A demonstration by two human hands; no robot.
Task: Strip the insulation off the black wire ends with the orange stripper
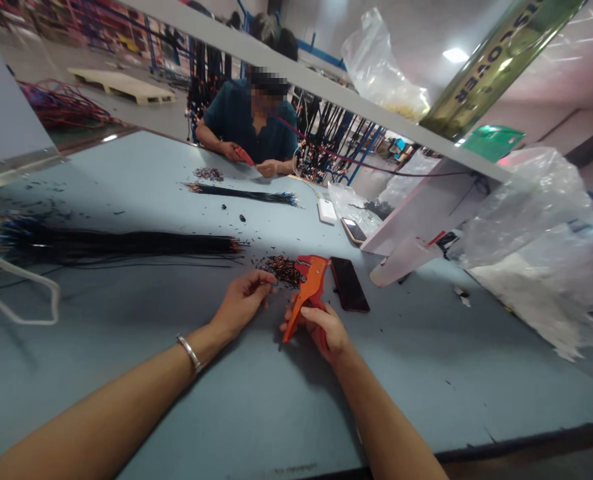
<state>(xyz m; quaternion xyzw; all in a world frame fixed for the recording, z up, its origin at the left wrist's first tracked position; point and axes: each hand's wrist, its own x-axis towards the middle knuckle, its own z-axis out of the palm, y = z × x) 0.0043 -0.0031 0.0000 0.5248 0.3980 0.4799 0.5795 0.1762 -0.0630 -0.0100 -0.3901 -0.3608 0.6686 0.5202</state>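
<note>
My right hand is wrapped round the handles of an orange wire stripper, whose jaws point away from me. My left hand, with a metal bangle on the wrist, has its fingers pinched together just left of the stripper's jaws, at the edge of a small pile of stripped wire bits. What the fingers pinch is too small to make out. A long bundle of black wires lies across the blue table to the left.
A dark phone lies right of the stripper. Farther off lie a second phone and a white box. Another wire bundle lies before a seated person holding a red tool. Clear plastic bags fill the right side.
</note>
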